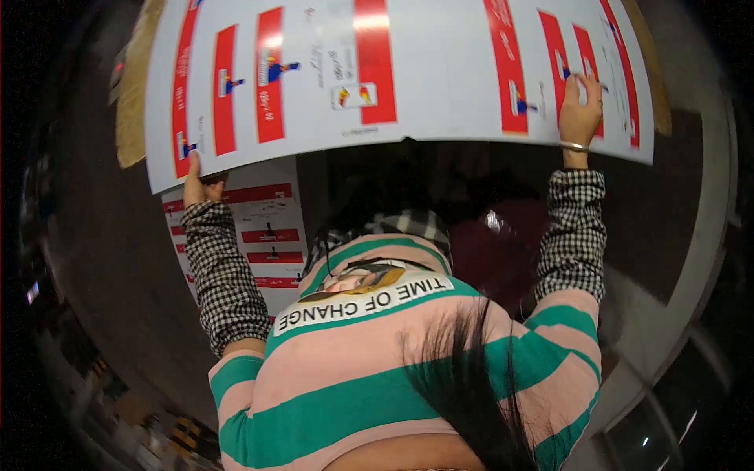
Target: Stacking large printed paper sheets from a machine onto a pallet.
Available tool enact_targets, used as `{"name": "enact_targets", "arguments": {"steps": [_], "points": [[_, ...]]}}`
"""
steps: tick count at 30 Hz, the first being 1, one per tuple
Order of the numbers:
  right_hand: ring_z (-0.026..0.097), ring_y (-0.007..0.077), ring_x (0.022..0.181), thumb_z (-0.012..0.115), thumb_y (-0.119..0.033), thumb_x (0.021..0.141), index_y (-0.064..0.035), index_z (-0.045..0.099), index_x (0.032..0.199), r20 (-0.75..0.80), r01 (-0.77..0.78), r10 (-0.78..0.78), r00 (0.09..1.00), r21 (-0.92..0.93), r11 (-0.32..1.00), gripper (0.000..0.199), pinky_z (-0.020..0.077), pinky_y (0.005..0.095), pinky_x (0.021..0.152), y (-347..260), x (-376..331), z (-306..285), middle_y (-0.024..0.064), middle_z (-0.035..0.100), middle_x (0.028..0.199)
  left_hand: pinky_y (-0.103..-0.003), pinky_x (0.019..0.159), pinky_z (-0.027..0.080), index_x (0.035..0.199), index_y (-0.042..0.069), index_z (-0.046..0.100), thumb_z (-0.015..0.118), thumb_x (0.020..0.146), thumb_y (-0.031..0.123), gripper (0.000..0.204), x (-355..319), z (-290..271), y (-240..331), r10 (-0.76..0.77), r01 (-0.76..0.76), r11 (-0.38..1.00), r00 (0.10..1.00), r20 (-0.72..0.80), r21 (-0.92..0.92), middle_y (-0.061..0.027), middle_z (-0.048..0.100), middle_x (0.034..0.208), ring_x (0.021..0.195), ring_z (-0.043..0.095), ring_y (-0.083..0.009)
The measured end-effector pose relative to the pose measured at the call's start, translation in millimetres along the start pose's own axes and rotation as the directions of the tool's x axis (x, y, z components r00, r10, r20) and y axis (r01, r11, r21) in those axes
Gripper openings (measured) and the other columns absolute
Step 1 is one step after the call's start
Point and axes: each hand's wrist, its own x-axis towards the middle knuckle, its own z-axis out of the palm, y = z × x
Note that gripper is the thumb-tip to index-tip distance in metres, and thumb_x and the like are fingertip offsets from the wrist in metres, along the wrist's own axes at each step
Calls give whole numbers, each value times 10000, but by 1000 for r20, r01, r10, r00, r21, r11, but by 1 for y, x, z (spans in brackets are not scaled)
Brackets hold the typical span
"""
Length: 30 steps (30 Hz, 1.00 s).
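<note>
A large white printed sheet (440, 86) with red bands and small blue figures spans the top of the view. My left hand (203, 187) grips its near left edge, thumb on top and the other fingers underneath. Over the right part of the sheet, my right hand (581, 114) has its thumb and a finger curved together in a pinch. What that pinch holds, if anything, I cannot make out. A metal bangle (576, 147) circles the right wrist. Black-and-white checked oversleeves (577, 228) cover both forearms.
Brown board (135, 102) shows past the left and right ends of the sheet. Beneath my left forearm lies another red-and-white printed sheet (271, 212). Something dark red and shiny (495, 259) sits low, left of my right forearm. Grey floor (118, 235) extends at the left.
</note>
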Motion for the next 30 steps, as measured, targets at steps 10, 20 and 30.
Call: {"name": "enact_targets", "arguments": {"steps": [10, 20, 30], "points": [[84, 465, 1229, 577, -571, 669, -22, 144, 1317, 49, -752, 860, 508, -462, 470, 953, 181, 533, 974, 63, -218, -41, 319, 125, 1316, -436, 896, 409, 1176, -36, 373, 642, 753, 223, 564, -8, 7, 7, 60, -60, 998, 998, 11, -28, -182, 451, 1169, 1063, 454, -290], [-12, 369, 1276, 649, -471, 654, -193, 238, 1326, 432, -237, 627, 649, -668, 706, 835, 41, 553, 990, 8, -307, -80, 181, 17, 1396, -411, 819, 450, 1137, -4, 436, 656, 740, 264, 527, 19, -16, 18, 22, -22, 1000, 1000, 18, 7, -131, 518, 1098, 984, 507, -263], [263, 351, 1175, 501, -443, 781, -91, 573, 1003, 343, -408, 797, 497, -718, 564, 423, 235, 507, 924, 3, -237, -82, 209, 351, 1236, -374, 835, 442, 1130, 6, 463, 620, 770, 267, 471, 7, -7, 19, 0, 0, 997, 1000, 4, -78, -126, 539, 1084, 968, 520, -250]]}}
